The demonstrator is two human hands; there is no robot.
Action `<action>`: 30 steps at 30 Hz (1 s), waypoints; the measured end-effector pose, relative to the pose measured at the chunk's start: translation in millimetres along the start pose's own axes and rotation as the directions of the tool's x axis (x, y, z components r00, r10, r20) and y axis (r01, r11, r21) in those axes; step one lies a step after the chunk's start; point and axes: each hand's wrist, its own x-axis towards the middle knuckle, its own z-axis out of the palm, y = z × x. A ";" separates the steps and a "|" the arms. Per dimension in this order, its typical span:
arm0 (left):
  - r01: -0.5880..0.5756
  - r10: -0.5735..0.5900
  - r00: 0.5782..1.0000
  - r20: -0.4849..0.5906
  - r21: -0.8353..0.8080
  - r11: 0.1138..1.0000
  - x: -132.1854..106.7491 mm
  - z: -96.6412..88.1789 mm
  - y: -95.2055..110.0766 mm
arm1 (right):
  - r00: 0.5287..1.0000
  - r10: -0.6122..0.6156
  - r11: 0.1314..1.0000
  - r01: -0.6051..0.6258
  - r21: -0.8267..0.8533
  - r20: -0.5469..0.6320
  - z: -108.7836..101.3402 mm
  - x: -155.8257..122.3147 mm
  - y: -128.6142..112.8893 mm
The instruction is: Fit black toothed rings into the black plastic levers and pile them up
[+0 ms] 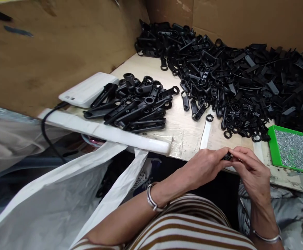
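At the table's front edge, my left hand pinches a small black plastic ring that looks notched. Fingers of my right hand are closed against the ring's right side, and they hide part of it. Just beyond my hands lies a loose toothed black ring, by a white strip on the tabletop. More such rings are heaped to the right of it. A green tray full of small silver pins or screws stands to the right of my right hand.
A large pile of black plastic handles spreads across the back and right. A smaller pile of handles lies left, against a white box with a black cable. Cardboard walls enclose the table. A white sack hangs at front left.
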 end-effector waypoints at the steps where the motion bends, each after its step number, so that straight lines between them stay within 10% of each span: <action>1: 0.000 0.000 1.000 -0.015 0.009 1.000 -0.8 -1.1 0.4 | 0.999 0.038 0.998 -0.039 0.039 0.034 -3.1 -1.2 2.9; 10: 0.033 -0.032 0.996 -0.084 0.012 0.999 -6.6 6.8 -4.7 | 0.934 0.281 0.948 -0.306 0.089 0.222 21.8 0.9 5.0; 17: 0.139 0.036 0.939 -0.342 0.472 0.870 -20.8 -36.4 -18.4 | 0.962 -0.026 0.991 0.061 -0.120 0.272 41.9 53.4 -14.5; 21: 0.364 0.071 0.819 -0.570 0.610 0.704 -31.0 -68.1 -45.9 | 0.930 -0.126 0.798 0.301 -0.522 0.345 51.4 88.7 -17.8; 26: 0.455 0.015 0.777 -0.630 0.577 0.678 -33.8 -99.1 -73.0 | 0.908 0.016 0.570 0.336 -0.750 0.419 68.4 114.7 -16.1; 30: 0.495 -0.018 0.758 -0.652 0.557 0.667 -30.7 -114.3 -74.0 | 0.915 -0.045 0.663 0.328 -0.673 0.402 58.7 113.2 -12.3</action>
